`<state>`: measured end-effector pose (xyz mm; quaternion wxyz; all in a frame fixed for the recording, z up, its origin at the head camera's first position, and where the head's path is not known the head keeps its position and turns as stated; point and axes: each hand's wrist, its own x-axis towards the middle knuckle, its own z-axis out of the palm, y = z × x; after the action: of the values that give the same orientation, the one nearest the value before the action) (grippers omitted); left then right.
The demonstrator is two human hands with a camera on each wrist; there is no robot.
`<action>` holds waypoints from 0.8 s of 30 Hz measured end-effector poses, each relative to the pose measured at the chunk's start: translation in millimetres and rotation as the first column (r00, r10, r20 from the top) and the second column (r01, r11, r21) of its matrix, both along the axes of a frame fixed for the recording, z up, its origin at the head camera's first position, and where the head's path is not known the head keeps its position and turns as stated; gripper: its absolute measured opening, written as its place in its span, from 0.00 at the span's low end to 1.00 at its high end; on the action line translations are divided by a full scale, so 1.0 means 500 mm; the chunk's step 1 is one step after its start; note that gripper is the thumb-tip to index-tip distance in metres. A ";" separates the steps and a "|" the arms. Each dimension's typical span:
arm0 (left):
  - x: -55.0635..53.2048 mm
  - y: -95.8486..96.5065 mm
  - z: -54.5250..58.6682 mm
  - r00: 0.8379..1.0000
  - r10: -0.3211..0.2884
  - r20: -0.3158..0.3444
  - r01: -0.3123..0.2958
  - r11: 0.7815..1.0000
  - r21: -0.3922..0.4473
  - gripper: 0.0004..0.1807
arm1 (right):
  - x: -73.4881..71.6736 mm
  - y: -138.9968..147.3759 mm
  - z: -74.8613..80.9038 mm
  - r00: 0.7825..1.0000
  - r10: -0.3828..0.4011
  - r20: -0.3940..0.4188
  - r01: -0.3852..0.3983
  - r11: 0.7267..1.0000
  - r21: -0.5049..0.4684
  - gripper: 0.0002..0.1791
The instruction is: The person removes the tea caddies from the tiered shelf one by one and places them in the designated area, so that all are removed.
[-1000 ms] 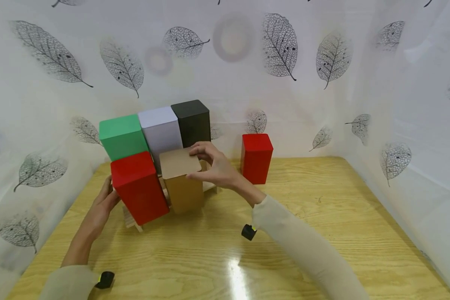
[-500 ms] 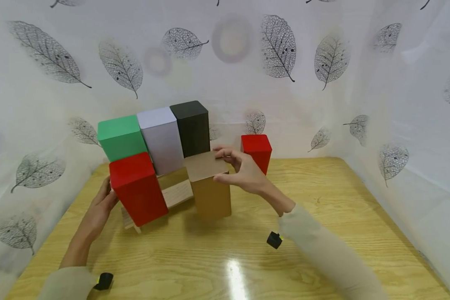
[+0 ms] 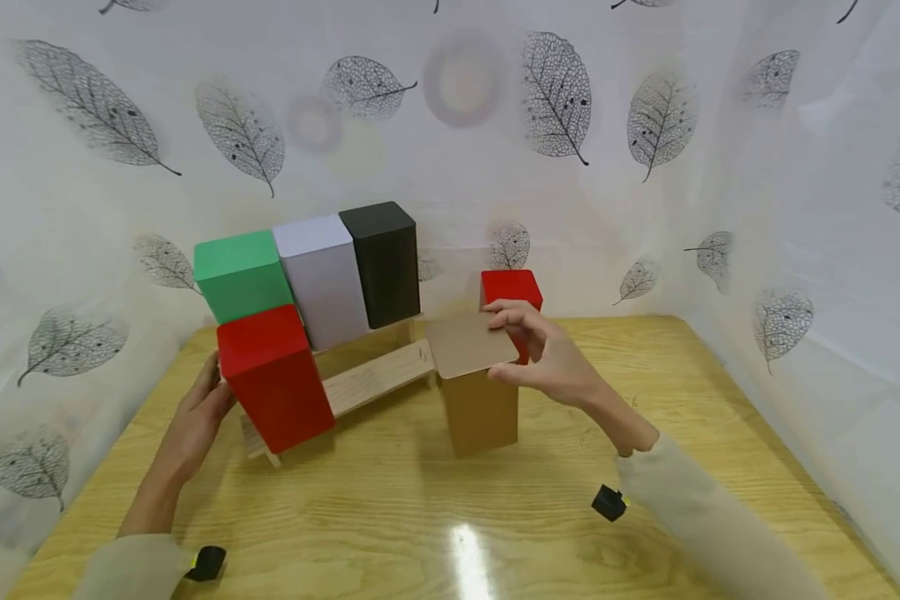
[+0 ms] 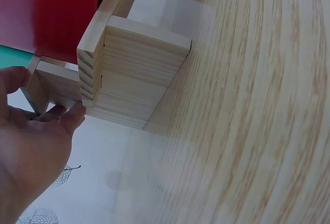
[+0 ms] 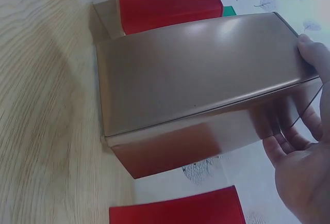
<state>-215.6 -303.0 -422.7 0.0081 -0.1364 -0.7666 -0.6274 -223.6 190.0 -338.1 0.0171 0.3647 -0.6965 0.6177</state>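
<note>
My right hand (image 3: 551, 358) grips the upper right side of a tall gold-brown tin box (image 3: 482, 417), thumb in front and fingers behind. In the right wrist view the box (image 5: 206, 74) looks smooth and metallic; whether its base touches the table I cannot tell. At the left end of a two-step wooden stand (image 3: 378, 379), my left hand (image 3: 200, 421) holds the stand's end with bent fingers. The left wrist view shows the fingertips on its end boards (image 4: 131, 74). A red box (image 3: 273, 379) stands on the front step. Green (image 3: 243, 275), pale lilac (image 3: 322, 287) and black boxes (image 3: 382, 267) line the back step.
Another red box (image 3: 512, 287) stands at the back, partly hidden by my right hand. The wood-grain table (image 3: 330, 517) spreads beneath everything. White leaf-print sheeting (image 3: 450, 167) encloses the back and sides.
The gold-brown box has moved right with my right hand, away from the front step, whose bare right part now shows. My left hand and the other boxes have stayed put.
</note>
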 end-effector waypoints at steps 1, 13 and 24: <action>0.000 0.000 0.000 1.000 0.004 0.003 -0.004 1.000 -0.003 0.40 | 0.002 0.009 -0.001 1.000 -0.015 -0.005 0.015 1.000 0.008 0.25; -0.002 -0.003 0.011 0.998 0.048 0.048 -0.044 0.995 -0.091 0.40 | 0.025 0.090 -0.007 0.991 -0.123 -0.060 0.126 0.990 0.059 0.26; -0.003 -0.003 0.011 0.997 0.053 0.048 -0.048 0.993 -0.107 0.40 | 0.040 0.135 -0.016 0.986 -0.147 -0.075 0.149 0.989 0.020 0.25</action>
<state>-217.1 -304.8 -417.2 -0.0026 -0.1013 -0.8020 -0.5886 -203.8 257.4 -346.1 0.0838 0.3346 -0.7285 0.5918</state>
